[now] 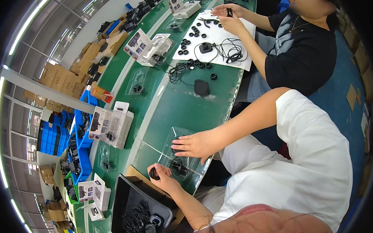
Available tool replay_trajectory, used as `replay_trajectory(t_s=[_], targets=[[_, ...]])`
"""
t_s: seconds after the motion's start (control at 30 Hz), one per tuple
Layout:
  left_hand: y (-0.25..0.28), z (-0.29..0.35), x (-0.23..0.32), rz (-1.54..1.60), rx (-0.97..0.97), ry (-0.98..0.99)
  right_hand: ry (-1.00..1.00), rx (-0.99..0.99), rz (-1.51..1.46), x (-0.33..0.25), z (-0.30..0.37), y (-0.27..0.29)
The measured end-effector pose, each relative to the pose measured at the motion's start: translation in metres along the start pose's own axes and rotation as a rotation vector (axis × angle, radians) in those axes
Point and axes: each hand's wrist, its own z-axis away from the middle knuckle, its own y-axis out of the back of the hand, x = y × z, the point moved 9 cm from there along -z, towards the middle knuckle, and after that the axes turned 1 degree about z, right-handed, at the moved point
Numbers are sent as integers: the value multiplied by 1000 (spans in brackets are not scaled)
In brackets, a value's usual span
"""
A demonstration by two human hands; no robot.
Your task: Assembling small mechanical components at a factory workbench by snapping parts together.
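My right hand lies palm down over a clear plastic blister tray, its fingers stretched out across a dark piece that they mostly cover. My left hand, closer to the lower edge, is closed around a round black ring-shaped piece. Between the two hands, a black mount-like part sits in the tray. The tray rests on the green work table.
Beside my left forearm stands a dark bin of cables and small cameras. Opened white boxes and blue bins line the far side. A co-worker handles a small black part over a white sheet. A black square device lies nearby.
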Motion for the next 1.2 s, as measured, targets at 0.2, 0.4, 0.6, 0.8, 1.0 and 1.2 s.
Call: replay_trajectory(t_s=[0.2,0.4,0.6,0.8,1.0,1.2], targets=[[3,12,-2,-145,14,-59,20,92,-125,-10,11,15],[9,15,7,-247,29,-149,-159,118,-115,-16,-8,22],[9,17,9,-191,38,-160,-286,187,86,-31,-13,31],[12,25,2,-268,25,-187,-271,275,8,-36,-7,25],[13,18,9,-317,38,-206,-237,96,105,-35,-29,17],[-2,24,21,-467,-13,-285,-245,-87,27,-31,-34,8]])
